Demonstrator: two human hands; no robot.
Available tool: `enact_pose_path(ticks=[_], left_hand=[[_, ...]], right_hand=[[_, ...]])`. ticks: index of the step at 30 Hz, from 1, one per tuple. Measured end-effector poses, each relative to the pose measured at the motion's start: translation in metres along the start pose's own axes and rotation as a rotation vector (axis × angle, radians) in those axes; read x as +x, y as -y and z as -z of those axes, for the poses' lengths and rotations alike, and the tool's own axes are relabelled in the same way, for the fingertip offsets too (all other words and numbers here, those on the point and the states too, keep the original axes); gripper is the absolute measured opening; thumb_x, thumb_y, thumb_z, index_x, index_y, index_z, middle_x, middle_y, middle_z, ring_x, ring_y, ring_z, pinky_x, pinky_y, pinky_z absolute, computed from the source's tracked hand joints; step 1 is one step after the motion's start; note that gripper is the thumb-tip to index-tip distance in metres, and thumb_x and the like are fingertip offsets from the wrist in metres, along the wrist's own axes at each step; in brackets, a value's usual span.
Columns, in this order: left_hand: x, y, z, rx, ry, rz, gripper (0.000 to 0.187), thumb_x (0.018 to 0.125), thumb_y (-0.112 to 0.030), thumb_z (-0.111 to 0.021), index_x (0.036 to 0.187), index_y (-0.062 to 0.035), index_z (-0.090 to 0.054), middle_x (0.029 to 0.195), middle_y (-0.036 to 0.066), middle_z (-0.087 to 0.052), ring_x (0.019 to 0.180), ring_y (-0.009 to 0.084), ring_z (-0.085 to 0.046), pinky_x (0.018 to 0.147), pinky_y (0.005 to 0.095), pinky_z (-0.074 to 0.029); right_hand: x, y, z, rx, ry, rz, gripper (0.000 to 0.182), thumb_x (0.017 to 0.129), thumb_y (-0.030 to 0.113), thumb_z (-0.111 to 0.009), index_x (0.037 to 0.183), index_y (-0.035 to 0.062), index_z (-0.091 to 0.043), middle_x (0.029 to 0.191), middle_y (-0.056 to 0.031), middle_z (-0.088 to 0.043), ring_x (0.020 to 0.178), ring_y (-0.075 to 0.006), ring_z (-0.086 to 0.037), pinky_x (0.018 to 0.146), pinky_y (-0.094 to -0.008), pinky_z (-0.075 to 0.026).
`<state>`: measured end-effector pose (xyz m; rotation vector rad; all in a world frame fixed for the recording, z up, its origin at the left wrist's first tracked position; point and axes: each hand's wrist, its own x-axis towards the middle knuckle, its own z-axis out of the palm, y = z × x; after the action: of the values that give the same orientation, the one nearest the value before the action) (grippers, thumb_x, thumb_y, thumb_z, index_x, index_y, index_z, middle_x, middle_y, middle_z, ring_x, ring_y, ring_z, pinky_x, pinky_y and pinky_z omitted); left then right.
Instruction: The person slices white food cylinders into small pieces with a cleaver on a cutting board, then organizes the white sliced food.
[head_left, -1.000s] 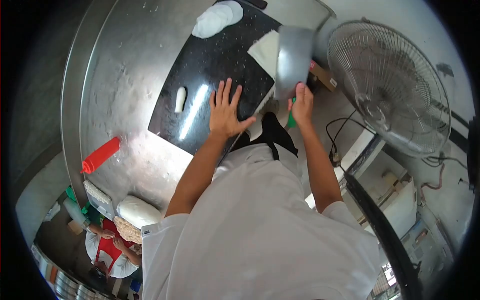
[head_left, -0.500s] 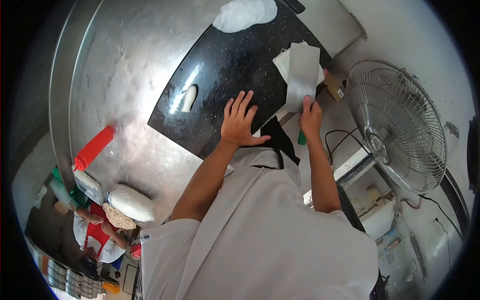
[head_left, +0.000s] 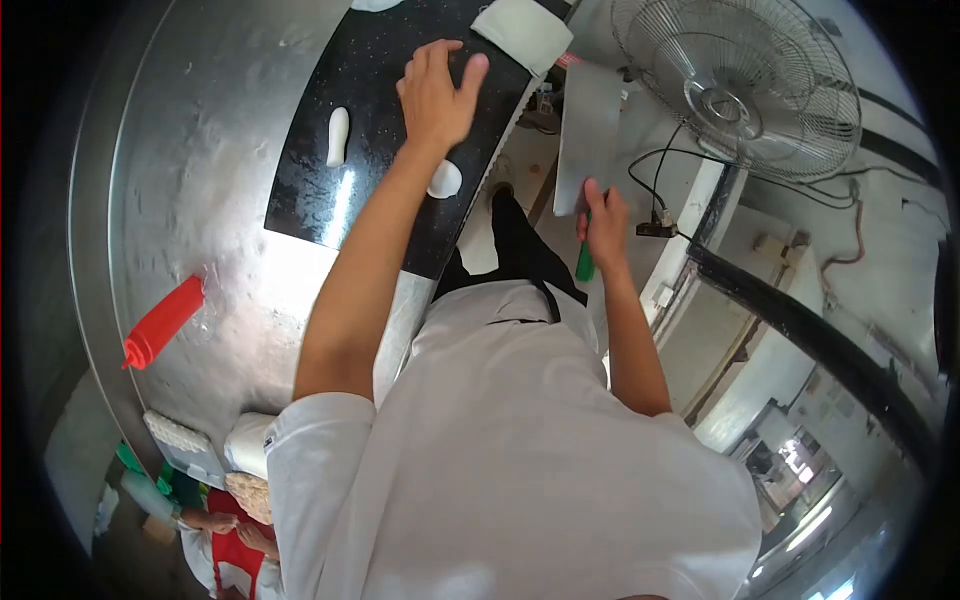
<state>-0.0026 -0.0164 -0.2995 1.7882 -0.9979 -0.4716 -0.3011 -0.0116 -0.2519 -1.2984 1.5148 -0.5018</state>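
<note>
My left hand is above the black speckled board, fingers stretched and thumb apart, holding nothing. Just below its wrist, a small round white dough piece lies near the board's right edge. A short white dough log rests further left on the board. My right hand grips the green handle of a broad cleaver. The blade points away from me, off the board's right side and above the floor. Beyond my left hand, a folded white cloth sits at the board's far right corner.
A red squeeze bottle lies on the steel table at left. A wire fan stands at the upper right. At the lower left, a person in a red apron is near a white bag and a tray. White rounds show at the top edge.
The view has shifted. My left hand has moved further up the board, and the round dough piece now shows. The cleaver has moved from over the cloth to beside the board.
</note>
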Motion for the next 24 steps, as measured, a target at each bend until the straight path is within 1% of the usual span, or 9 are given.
enact_pose_path(ticks=[2,3,6,10,12,14,16,18,24], left_hand=[[-0.038,-0.004,-0.001,0.283,-0.187,-0.307,0.064,0.091,-0.051,-0.07,0.14,-0.011,-0.058,0.151,0.017,-0.051,0.139,0.0364,-0.046,0.116,0.056,-0.028],[-0.075,0.025,-0.006,0.611,-0.021,-0.281,0.077,0.091,-0.054,-0.068,0.149,-0.0072,-0.047,0.157,0.021,-0.043,0.143,0.0388,-0.043,0.118,0.056,-0.026],[-0.062,0.021,0.008,0.401,0.03,-0.351,0.074,0.09,-0.049,-0.07,0.144,-0.0031,-0.051,0.153,0.025,-0.044,0.138,0.0424,-0.047,0.115,0.0557,-0.031],[-0.02,0.014,0.027,-0.34,-0.371,0.101,0.069,0.093,-0.037,-0.07,0.143,0.0039,-0.047,0.151,0.027,-0.044,0.129,0.0451,-0.052,0.111,0.0489,-0.038],[-0.043,0.006,0.035,0.176,-0.078,-0.008,0.082,0.089,-0.048,-0.072,0.149,-0.0009,-0.044,0.158,0.023,-0.038,0.143,0.0419,-0.041,0.118,0.0552,-0.029],[-0.09,0.012,0.025,0.74,0.203,-0.202,0.091,0.086,-0.057,-0.072,0.154,-0.0052,-0.041,0.163,0.021,-0.032,0.152,0.0391,-0.031,0.122,0.0591,-0.022],[-0.103,0.017,0.023,0.767,0.292,-0.075,0.103,0.079,-0.068,-0.07,0.16,-0.0139,-0.037,0.17,0.017,-0.022,0.159,0.0354,-0.014,0.124,0.0637,-0.011],[-0.091,0.014,0.016,0.822,0.291,-0.047,0.101,0.078,-0.068,-0.069,0.159,-0.0174,-0.038,0.17,0.015,-0.023,0.158,0.037,-0.015,0.124,0.0632,-0.01],[-0.065,0.013,0.015,0.885,0.355,-0.053,0.11,0.074,-0.07,-0.071,0.163,-0.0185,-0.032,0.172,0.013,-0.021,0.159,0.0366,-0.014,0.123,0.0645,-0.01]], right_hand=[[-0.024,-0.011,0.003,-0.011,-0.003,-0.047,0.047,0.099,0.043,-0.071,0.085,0.0016,-0.054,0.058,-0.0043,-0.052,0.039,-0.0126,-0.047,0.038,-0.0301,-0.037],[-0.038,-0.017,0.005,-0.018,-0.008,-0.085,0.046,0.098,0.043,-0.072,0.086,0.0015,-0.055,0.058,-0.0041,-0.052,0.038,-0.0122,-0.047,0.037,-0.0299,-0.037],[-0.049,-0.008,0.008,-0.144,0.136,-0.065,0.05,0.09,0.044,-0.08,0.093,-0.0024,-0.062,0.064,-0.0092,-0.061,0.05,-0.0165,-0.059,0.048,-0.033,-0.048],[-0.01,-0.03,-0.026,-0.316,0.33,0.252,0.056,0.082,0.045,-0.085,0.104,-0.0037,-0.068,0.085,-0.0158,-0.072,0.078,-0.0235,-0.069,0.072,-0.04,-0.056],[0.01,-0.028,-0.047,-0.337,0.601,0.257,0.058,0.079,0.045,-0.087,0.107,-0.0027,-0.07,0.096,-0.0195,-0.075,0.091,-0.0295,-0.072,0.082,-0.0438,-0.056],[0.034,-0.018,-0.066,-0.57,0.732,0.363,0.06,0.075,0.046,-0.088,0.107,-0.0005,-0.069,0.098,-0.0218,-0.074,0.092,-0.0357,-0.072,0.082,-0.0463,-0.056],[0.046,-0.01,-0.081,-0.719,0.778,0.441,0.063,0.072,0.048,-0.089,0.108,0.0013,-0.067,0.099,-0.0237,-0.074,0.095,-0.0409,-0.071,0.082,-0.0485,-0.056],[0.05,-0.005,-0.079,-0.807,0.744,0.477,0.068,0.068,0.05,-0.09,0.11,0.0026,-0.065,0.099,-0.0252,-0.073,0.099,-0.0451,-0.069,0.084,-0.0503,-0.056],[0.056,0.014,-0.075,-0.784,0.732,0.44,0.074,0.069,0.053,-0.088,0.113,0.0027,-0.057,0.093,-0.025,-0.073,0.093,-0.0451,-0.071,0.082,-0.0522,-0.056]])
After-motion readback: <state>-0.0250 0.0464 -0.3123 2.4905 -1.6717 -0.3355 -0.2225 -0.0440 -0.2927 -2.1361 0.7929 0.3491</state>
